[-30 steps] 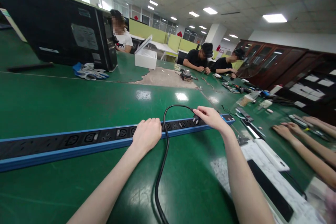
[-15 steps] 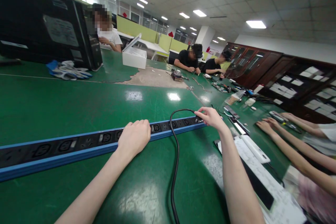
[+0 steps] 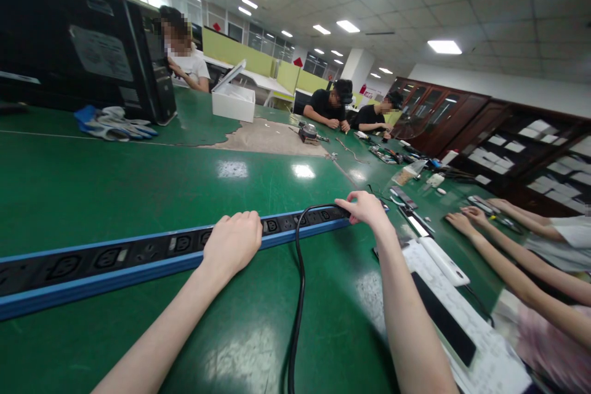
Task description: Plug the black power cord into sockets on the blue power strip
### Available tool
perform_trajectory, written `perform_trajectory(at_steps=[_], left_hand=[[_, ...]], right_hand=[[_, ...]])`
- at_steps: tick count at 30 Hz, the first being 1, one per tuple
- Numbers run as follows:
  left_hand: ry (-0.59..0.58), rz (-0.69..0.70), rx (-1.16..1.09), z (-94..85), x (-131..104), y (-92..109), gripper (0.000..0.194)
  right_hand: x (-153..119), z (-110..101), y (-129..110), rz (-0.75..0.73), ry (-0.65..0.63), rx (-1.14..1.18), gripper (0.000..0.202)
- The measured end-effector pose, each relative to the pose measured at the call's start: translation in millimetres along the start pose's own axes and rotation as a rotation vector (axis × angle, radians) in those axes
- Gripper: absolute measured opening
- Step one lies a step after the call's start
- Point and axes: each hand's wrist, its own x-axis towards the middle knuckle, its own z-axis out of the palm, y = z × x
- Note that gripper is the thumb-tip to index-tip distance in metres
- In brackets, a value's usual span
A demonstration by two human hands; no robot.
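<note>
A long blue-and-black power strip (image 3: 152, 250) with a row of sockets lies across the green table (image 3: 175, 178). My left hand (image 3: 234, 241) is wrapped over its middle, fingers curled down behind the far edge. Toward the strip's right end, my right hand (image 3: 362, 212) pinches the plug end of a black power cord (image 3: 300, 283). The plug is mostly hidden by my fingers and sits at the sockets; how far it is in, I cannot tell. From there the cord arches to the left, crosses over the strip and runs down toward me.
A black computer case (image 3: 92, 43) stands at the far left, with work gloves (image 3: 115, 123) before it. Behind is an open white box (image 3: 233, 103). On the right lie a phone (image 3: 443, 317) on a white sheet and a white device (image 3: 444, 261), near other people's hands (image 3: 466, 221).
My right hand has shifted slightly left and tilted, with the plug now lower and more hidden at the strip. The cord's loop has flattened. My left hand keeps its grip.
</note>
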Motion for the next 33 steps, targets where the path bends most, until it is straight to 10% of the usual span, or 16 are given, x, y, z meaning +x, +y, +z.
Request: perform_trajectory(at_steps=[6,11,18,33], left_hand=[[-0.002,-0.002,-0.003,1.7,1.5,-0.1,0.036],[-0.005,-0.001,-0.005,1.6,1.7,-0.1,0.038],[-0.021,-0.014,-0.016,-2.3,1.5,1.3,0.04],[-0.039,-0.037,-0.011,-7.2,1.0,4.8,0.039]], right_hand=[[-3.5,-5.1,3.9,-0.157,-0.001,-0.1,0.02],[-4.1,-7.0,25.1,-0.414,-0.206,0.054,0.039],[3.4,-4.3,25.2,-0.446,-0.032,-0.177,0.017],[5.4,2.7,-3.1,-0.386,-0.113,-0.422,0.018]])
